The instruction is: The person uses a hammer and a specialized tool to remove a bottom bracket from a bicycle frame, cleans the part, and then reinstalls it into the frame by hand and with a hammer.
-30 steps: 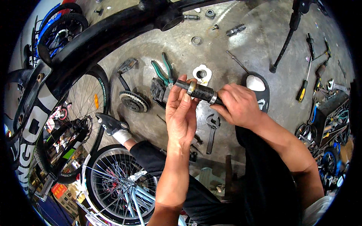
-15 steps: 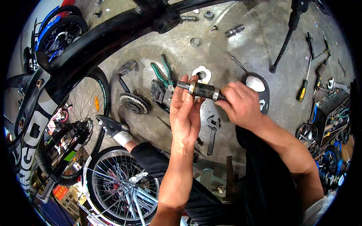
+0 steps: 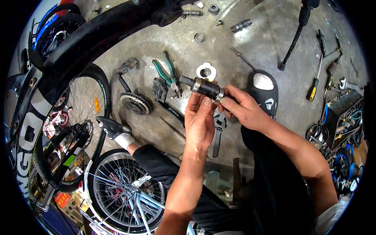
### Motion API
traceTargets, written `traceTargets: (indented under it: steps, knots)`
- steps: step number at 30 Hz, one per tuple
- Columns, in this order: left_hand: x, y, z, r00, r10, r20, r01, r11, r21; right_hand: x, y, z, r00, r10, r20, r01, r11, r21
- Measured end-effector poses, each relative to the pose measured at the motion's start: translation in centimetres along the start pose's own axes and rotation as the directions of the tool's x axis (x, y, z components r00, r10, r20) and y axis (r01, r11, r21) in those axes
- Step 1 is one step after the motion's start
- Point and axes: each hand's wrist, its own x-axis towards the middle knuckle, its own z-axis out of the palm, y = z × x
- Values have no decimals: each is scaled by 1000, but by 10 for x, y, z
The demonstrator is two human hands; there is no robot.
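Cartridge (image 3: 207, 88): dark barrel with metal rings and a bare shaft end, tilted, held between both hands above the concrete floor (image 3: 258, 47).
Left hand (image 3: 200, 121): thumb and fingers pinching the barrel; if the surface is slick, which I cannot tell, an eased grip could let it slide.
Right hand (image 3: 246, 111): thumb and fingers pinching the other end, whose tip they hide; an uneven twist could tug the barrel loose.
Adjustable wrench (image 3: 217, 137): on the floor below the hands; a dropped cartridge could strike it and bounce away.
White petal-shaped piece (image 3: 212, 70): on the floor beyond the barrel; the same fall could scatter it.
Loose ring (image 3: 199, 37): farther off, lying flat; a careless nudge could lose it.
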Motion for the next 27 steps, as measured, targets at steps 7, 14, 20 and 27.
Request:
traceTargets:
  steps: [7, 14, 20, 27]
  knots:
    - [-1, 5, 4, 1000, 18, 9, -18, 998, 57, -2, 4, -1, 996, 35, 87, -41, 997, 69]
    - [3, 14, 8, 1000, -21, -9, 22, 996, 85, -1, -1, -2, 971, 150, 187, -176, 975, 132]
    - [7, 16, 8, 993, -115, 21, 114, 992, 62, 0, 6, -3, 974, 121, 192, -159, 967, 197]
    - [8, 14, 8, 993, -120, 20, 118, 991, 68, -3, 2, -3, 974, 141, 176, -174, 966, 193]
